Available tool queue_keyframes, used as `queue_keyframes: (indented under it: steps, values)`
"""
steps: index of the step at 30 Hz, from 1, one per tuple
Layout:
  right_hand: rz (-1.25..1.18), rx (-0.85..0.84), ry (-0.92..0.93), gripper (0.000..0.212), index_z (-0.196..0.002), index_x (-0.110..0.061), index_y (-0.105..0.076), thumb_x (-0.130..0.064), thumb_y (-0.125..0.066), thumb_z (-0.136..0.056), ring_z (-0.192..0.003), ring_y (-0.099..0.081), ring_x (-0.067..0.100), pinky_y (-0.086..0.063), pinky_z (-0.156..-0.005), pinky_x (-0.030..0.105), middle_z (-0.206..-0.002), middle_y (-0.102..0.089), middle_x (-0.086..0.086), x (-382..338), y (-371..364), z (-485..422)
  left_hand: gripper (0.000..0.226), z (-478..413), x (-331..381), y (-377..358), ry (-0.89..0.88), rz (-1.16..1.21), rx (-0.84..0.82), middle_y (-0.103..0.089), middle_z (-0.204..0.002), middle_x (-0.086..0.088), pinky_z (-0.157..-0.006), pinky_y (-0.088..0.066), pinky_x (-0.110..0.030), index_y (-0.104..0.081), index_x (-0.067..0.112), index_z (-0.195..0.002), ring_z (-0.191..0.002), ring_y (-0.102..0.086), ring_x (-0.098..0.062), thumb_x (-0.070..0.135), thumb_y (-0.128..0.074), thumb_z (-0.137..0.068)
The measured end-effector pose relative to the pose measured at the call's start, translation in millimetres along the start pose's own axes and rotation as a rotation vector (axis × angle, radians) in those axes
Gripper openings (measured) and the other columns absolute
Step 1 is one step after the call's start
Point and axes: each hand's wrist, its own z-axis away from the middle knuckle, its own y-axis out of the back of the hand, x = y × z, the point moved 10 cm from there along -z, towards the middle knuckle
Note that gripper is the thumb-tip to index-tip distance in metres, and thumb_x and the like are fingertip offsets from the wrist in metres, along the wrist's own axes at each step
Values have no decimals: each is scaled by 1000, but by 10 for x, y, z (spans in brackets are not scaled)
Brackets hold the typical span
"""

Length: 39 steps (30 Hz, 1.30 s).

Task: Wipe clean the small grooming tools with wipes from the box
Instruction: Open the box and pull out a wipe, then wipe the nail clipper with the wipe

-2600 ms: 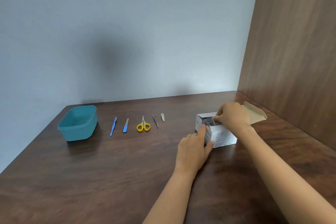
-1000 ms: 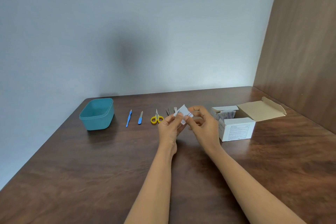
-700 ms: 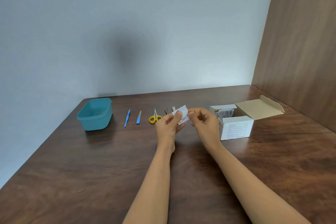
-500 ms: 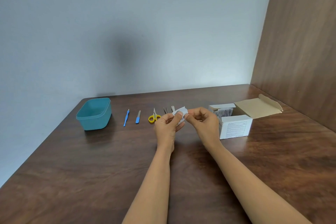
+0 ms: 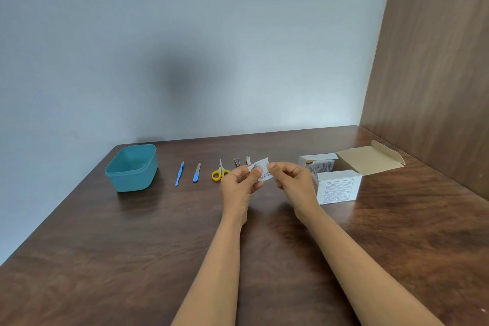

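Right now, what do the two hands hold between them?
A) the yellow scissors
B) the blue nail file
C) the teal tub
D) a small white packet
D: the left hand and the right hand each pinch one end of the small white packet.

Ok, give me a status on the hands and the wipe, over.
Left grip, right grip: both pinching the wipe packet. Packet not visibly torn yet. Tools untouched on table, box open beside. Nothing in the way.

Plain indoor corner, home or office undetermined, dark wood-grain bench (image 5: pixel 132 259), pale-blue wall (image 5: pixel 185 34) at 12 o'clock, wood panel (image 5: pixel 436 74) at 2 o'clock.
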Motion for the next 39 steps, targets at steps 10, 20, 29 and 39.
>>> queue_keyframes:
  steps: [10,20,29,39]
  values:
    - [296,-160,186,35,-99,-31,-71,-6,-53,-83,-82,-58,5,-47,-74,17,-96,-69,-7,-128,-152,26,15,-2,-98,38,162,141,29,-71,-82,-3,-56,-55,-17,-68,6,-103,-66,-67,-6,10,-65,-89]
    - [538,-13,295,22,-78,-36,-65,-16,-73,-80,-75,-53,1,-42,-66,16,-84,-59,-16,-227,2,10,28,3,-119,-93,150,58,-91,-72,-81,-7,-69,-57,-18,-71,0,-95,-67,-66,-7,26,-62,-91]
    - [388,186,164,14,-72,-25,-64,-26,-77,-76,-65,-58,1,-42,-61,11,-69,-65,-11,-191,269,1,8,-8,38,141,-77,-269,161,-69,-74,3,-75,-53,-23,-73,11,-88,-69,-65,-7,17,-73,-83]
    - [309,279,272,7,-90,-13,-61,-16,-66,-88,-67,-56,-9,-37,-61,3,-73,-61,-12,-373,273,74,32,39,-69,-386,-250,-1018,-164,-66,-98,-2,-83,-51,-28,-71,17,-112,-87,-63,-14,15,-65,-81]
